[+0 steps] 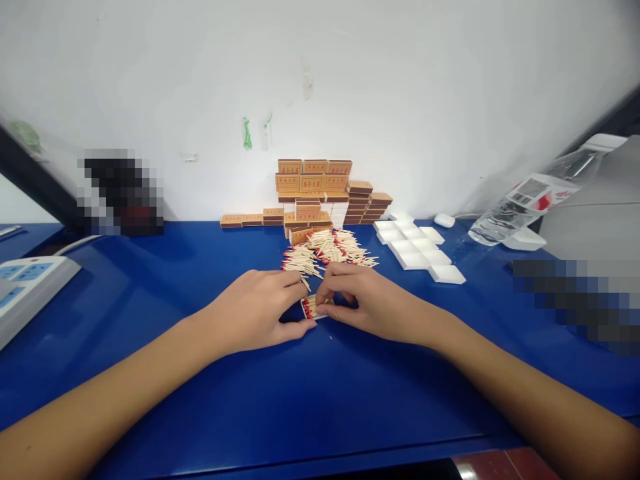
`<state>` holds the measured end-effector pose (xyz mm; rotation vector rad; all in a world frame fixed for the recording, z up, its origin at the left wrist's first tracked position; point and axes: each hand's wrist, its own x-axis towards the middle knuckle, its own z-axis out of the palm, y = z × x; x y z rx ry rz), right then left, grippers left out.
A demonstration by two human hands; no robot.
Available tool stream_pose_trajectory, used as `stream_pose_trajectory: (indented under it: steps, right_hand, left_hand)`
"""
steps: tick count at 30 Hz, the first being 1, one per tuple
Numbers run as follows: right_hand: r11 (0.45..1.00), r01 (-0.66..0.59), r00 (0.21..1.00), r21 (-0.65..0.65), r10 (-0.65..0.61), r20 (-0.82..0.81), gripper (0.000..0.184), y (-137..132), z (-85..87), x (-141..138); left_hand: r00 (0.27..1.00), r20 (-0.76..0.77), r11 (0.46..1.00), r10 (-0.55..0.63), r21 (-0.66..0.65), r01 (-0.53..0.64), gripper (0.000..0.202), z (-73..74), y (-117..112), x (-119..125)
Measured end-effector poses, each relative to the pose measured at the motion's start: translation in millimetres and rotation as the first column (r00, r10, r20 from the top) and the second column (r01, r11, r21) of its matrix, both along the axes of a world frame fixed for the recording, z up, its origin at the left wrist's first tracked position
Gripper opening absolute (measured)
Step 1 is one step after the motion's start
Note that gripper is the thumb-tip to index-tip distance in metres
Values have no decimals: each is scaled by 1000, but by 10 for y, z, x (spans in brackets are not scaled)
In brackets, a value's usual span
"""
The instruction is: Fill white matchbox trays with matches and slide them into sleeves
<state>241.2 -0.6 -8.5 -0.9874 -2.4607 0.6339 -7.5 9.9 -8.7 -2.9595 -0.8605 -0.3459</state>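
**White wall, blue table**

A plain white wall [400, 80], dabbed with small green marks [246, 132], rises behind a glossy deep-blue table [150, 300]. Soft, even light. A dark slanted bar [30, 179] at far left may be a window frame.

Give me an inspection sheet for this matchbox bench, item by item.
Surface: glossy blue table.
Job's things: tray of matches between the hands; loose matches heaped behind it; white trays in rows to the right; matchboxes stacked against the wall.
Clutter: plastic bottle lying at the right.
Grips: left hand and right hand both pinch the tray of matches.
Cables: power strip at the left edge, with a cord running back from it.
Surroundings: white wall with green marks.
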Motion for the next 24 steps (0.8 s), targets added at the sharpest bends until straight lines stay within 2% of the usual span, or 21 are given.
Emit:
stream_pose_trajectory:
  steps: [10,18,21,24]
  right_hand:
    - [1000,17,998,-7,-16,62,6,-40,86,51]
    - [999,44,999,-12,-44,-8,8,-59,43,-35]
    - [997,66,997,50,-64,-34,5,-28,66,-1]
    - [975,163,985,150,-153,-78,9,67,108,140]
  left_hand:
    - [1000,-4,1000,6,16,-6,30,5,-9,13]
    - [1000,0,1000,2,26,-2,29,6,-5,15]
    - [1000,-5,999,-3,40,3,30,5,-6,14]
    - [1000,-21,999,8,42,-8,31,8,-8,12]
